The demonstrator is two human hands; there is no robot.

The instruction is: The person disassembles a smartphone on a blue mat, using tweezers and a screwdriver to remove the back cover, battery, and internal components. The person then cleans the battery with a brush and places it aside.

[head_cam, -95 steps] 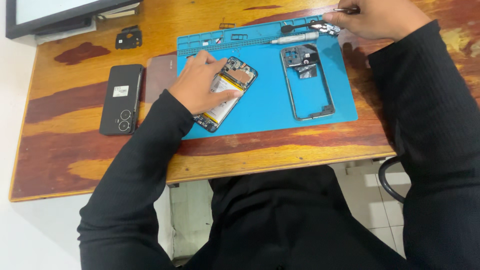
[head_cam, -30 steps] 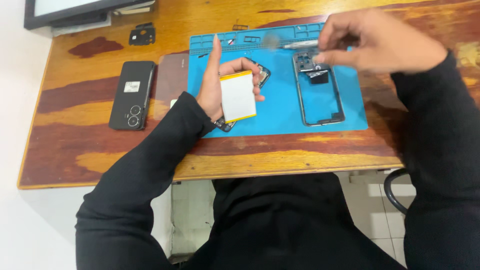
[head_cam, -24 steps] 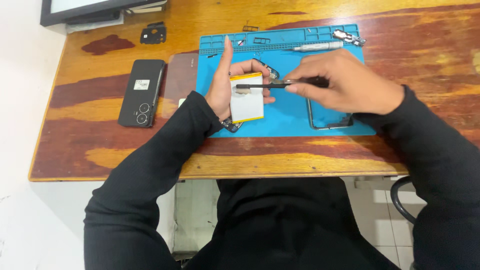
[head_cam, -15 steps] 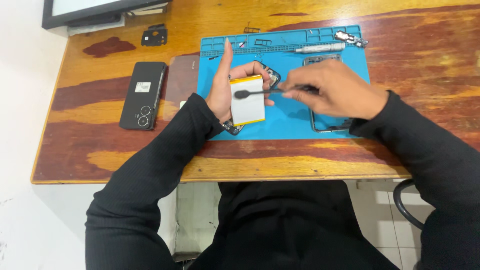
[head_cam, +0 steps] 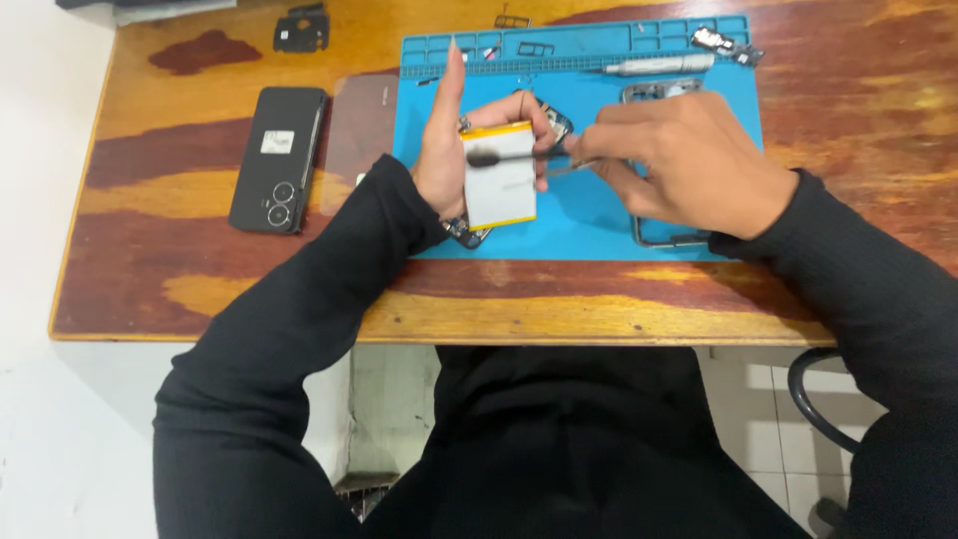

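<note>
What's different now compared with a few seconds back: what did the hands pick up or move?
The left hand lifted the white battery off the open phone on the blue mat and holds it upright. The right hand left the mat's top edge, took a thin tool and brought it across the battery's face. The black phone and grey screwdriver stayed put.

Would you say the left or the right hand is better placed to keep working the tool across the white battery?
The right hand, probably: it holds the thin tool against the white battery, which the left hand steadies.
</note>
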